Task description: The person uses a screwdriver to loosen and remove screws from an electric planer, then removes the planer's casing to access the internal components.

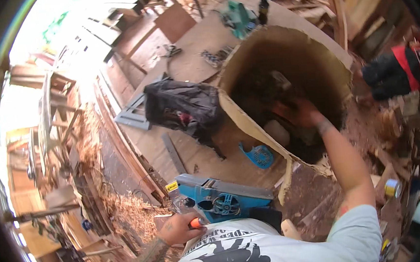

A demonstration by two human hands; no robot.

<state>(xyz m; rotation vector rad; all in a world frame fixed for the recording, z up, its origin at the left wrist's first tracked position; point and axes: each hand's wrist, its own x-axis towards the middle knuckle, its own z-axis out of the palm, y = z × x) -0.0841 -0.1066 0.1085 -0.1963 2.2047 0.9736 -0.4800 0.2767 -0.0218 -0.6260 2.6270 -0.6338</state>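
Note:
My left hand (179, 228) is closed around a tool with an orange handle (196, 223), low in front of my shirt; the rest of that tool is hidden. Just beyond it lies a blue electric planer (227, 198), its side uncovered so that a black wheel shows. My right arm reaches down into a large tan container with a ragged rim (253, 120). Deep inside, my right hand (303, 112) is among dark, jumbled items beside a pale rounded piece (277, 132); shadow and blur hide its fingers. A loose blue cover (258, 156) lies by the container.
A black bag (183, 103) rests on the wooden tabletop (191, 66), near a grey-blue frame (133, 114) and a dark flat bar (173, 153). Farther back stands a green power tool (236, 19). Shavings (132, 209) cover ground at left. Another person (400, 71) is at far right.

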